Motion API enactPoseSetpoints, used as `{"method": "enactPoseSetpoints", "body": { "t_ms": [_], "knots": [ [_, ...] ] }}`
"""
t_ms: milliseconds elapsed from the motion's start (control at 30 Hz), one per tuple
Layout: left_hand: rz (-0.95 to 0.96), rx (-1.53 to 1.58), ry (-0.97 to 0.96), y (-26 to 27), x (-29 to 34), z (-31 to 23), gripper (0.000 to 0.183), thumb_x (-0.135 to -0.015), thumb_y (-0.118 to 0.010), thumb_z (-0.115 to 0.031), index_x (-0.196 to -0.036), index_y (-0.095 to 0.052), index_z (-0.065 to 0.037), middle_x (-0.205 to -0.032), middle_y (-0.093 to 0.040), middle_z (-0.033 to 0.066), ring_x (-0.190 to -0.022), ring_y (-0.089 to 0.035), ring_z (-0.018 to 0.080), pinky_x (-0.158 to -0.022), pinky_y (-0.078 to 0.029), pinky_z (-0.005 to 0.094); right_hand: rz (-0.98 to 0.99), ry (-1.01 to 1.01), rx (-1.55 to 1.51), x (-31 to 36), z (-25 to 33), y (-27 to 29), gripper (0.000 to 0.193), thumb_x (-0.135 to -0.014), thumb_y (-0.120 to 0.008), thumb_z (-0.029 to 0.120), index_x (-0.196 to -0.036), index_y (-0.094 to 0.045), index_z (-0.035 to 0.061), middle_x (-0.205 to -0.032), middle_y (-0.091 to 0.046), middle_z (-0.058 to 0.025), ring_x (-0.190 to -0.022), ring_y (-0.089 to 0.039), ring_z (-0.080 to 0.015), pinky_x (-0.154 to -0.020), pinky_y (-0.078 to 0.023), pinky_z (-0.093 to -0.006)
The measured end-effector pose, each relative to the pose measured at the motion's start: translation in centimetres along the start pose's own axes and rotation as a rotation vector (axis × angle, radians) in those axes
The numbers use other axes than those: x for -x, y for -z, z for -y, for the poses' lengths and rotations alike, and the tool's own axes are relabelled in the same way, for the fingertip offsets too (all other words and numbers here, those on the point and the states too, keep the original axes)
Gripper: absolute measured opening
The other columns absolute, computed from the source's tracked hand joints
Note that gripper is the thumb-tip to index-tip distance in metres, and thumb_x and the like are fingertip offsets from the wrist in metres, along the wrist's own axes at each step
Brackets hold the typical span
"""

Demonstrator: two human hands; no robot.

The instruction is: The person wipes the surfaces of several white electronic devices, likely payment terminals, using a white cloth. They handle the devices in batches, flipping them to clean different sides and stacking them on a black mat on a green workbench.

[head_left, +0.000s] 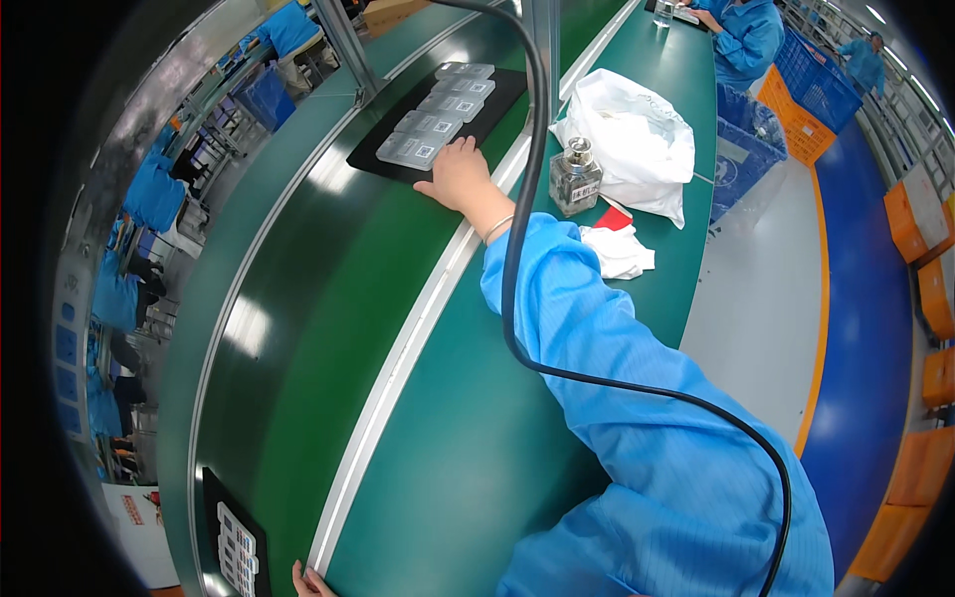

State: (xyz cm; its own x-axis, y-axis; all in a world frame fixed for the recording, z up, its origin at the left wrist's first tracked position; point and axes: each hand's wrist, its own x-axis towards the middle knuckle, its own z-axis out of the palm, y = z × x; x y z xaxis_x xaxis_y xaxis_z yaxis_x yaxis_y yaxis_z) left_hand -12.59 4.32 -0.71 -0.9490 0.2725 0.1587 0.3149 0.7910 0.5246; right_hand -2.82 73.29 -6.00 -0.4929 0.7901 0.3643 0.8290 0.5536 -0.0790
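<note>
My right hand (461,180) reaches far forward over the conveyor. Its fingers lie over the near corner of a black mat (370,157), with the thumb at the mat's edge. A row of several clear plastic cases (426,129), each with a small square printed label, rests on that mat; the nearest case is just beside my fingertips. At the lower edge, my left hand (312,581) shows only some fingers, apart, by the white rail. Left of it, on the belt, another black mat (211,497) carries clear cases (237,549) with small parts inside, cut off by the frame.
A black cable (510,249) hangs across my right arm. On the green side table (448,438) are a glass bottle (575,179) with a metal top, a white plastic bag (637,134), a white cloth (619,251) and a red piece (615,218). A co-worker (748,45) sits beyond, near blue crates (814,80).
</note>
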Motion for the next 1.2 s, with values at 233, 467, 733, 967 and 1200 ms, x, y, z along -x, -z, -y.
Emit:
{"method": "enactPoseSetpoints", "body": {
  "t_ms": [233, 467, 733, 967, 1200],
  "knots": [
    [0.019, -0.067, -0.034, -0.9, -0.1, -2.2, 0.036, -0.103, -0.061, -0.025, -0.126, -0.066, 0.003, -0.124, -0.068, 0.024, -0.112, -0.065, 0.0363, -0.099, -0.051, 0.0404, -0.065, 0.13, 0.045, -0.8, -1.2, -1.7, 0.033, -0.09, -0.065, 0.025, -0.099, -0.075, -0.0062, -0.104, -0.072, -0.03, -0.104, -0.071, -0.0426, -0.08, -0.061, -0.0469],
    [-0.007, -0.057, -0.027, 0.0, 0.9, -2.5, 0.039, -0.104, -0.06, -0.028, -0.129, -0.064, 0.002, -0.127, -0.066, 0.0246, -0.113, -0.064, 0.0367, -0.1, -0.05, 0.0409, -0.286, 0.461, 0.003, 6.1, 3.8, 0.7, 0.018, -0.079, -0.064, 0.018, -0.086, -0.066, 0.0024, -0.075, -0.068, -0.0104, -0.071, -0.068, -0.0245, -0.055, -0.051, -0.0357],
    [-0.004, 0.08, -0.066, -0.2, 0.9, 0.0, 0.038, -0.103, -0.061, -0.028, -0.128, -0.065, 0.001, -0.123, -0.068, 0.0229, -0.11, -0.065, 0.0334, -0.097, -0.051, 0.039, -0.194, 0.872, -0.322, 16.0, 6.5, 5.9, 0.037, -0.088, -0.07, 0.041, -0.084, -0.059, 0.0055, -0.066, -0.066, -0.0088, -0.062, -0.068, -0.0274, -0.055, -0.052, -0.039],
    [-0.1, 0.061, -0.26, -1.7, -2.6, 9.5, 0.029, -0.102, -0.061, -0.016, -0.127, -0.065, -0.002, -0.072, -0.039, -0.0032, -0.065, -0.037, 0.0086, -0.059, -0.034, 0.0276, -0.268, 1.066, -0.373, 30.0, 9.9, 11.6, 0.018, -0.071, -0.064, 0.014, -0.072, -0.055, -0.0023, -0.058, -0.057, -0.0146, -0.053, -0.06, -0.0249, -0.048, -0.047, -0.0401],
    [-0.07, 0.125, -0.259, -2.9, -1.3, 7.9, 0.028, -0.099, -0.065, -0.014, -0.125, -0.067, -0.002, -0.09, -0.056, 0.0038, -0.073, -0.047, 0.0124, -0.066, -0.042, 0.027, -0.246, 1.418, -0.986, 49.5, 16.7, 17.0, 0.023, -0.078, -0.062, 0.027, -0.071, -0.059, 0.0048, -0.065, -0.06, -0.008, -0.059, -0.062, -0.0228, -0.05, -0.049, -0.0401]
  ]
}}
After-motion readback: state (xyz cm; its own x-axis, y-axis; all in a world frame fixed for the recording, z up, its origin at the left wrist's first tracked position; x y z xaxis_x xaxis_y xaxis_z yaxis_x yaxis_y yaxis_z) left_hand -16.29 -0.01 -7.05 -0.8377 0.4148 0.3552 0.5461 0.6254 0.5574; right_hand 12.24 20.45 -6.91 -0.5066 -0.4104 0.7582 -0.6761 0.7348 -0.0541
